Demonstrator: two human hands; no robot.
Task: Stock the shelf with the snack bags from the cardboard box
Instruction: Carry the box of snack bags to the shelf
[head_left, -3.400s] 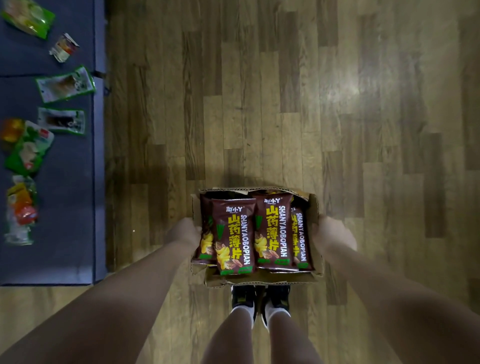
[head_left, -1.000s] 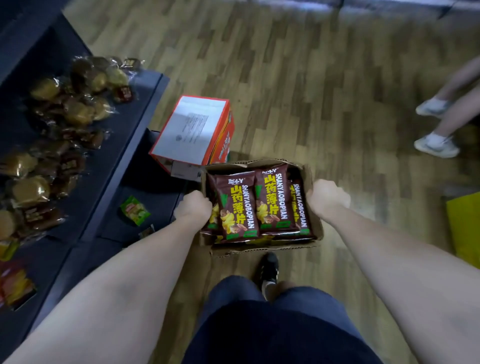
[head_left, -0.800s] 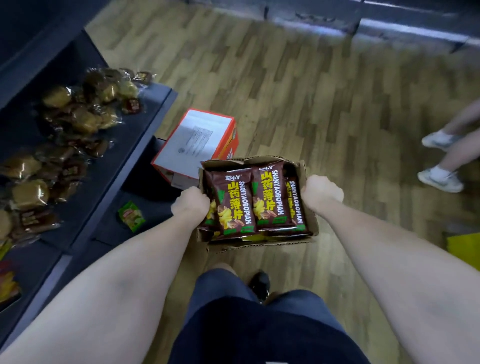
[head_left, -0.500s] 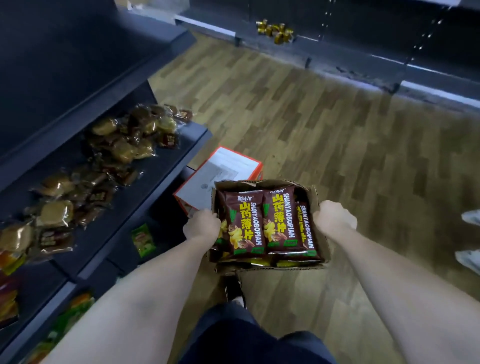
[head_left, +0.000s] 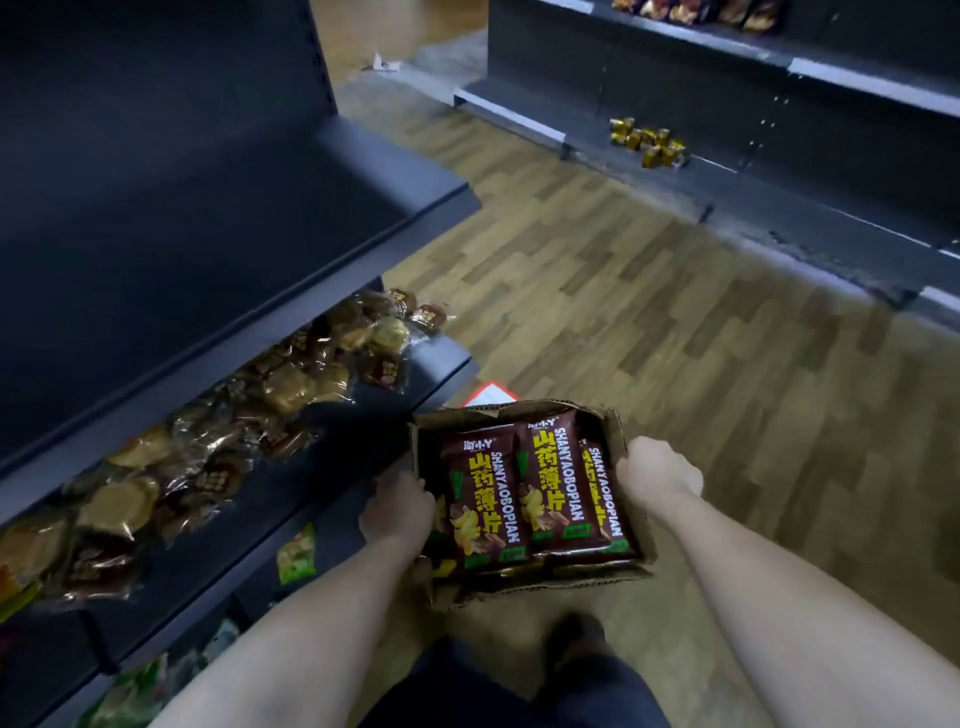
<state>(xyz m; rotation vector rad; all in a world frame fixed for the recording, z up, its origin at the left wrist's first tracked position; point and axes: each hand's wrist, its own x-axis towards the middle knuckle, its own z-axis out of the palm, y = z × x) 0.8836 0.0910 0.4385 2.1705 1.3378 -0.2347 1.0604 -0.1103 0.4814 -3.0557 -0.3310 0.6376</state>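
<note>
Maroon snack bags (head_left: 530, 493) in cardboard box (head_left: 631, 470)

We see brown cardboard box (head_left: 621, 426); maroon snack bags (head_left: 485, 499), yellow lettering, green corners; dark navy shelf (head_left: 218, 218) at ten o'clock; wood-plank floor (head_left: 675, 322).

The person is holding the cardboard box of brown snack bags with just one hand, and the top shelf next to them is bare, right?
Not quite. The head view shows both hands holding it: left hand and right hand grip opposite sides of the cardboard box of brown snack bags. The top shelf is bare.
</note>
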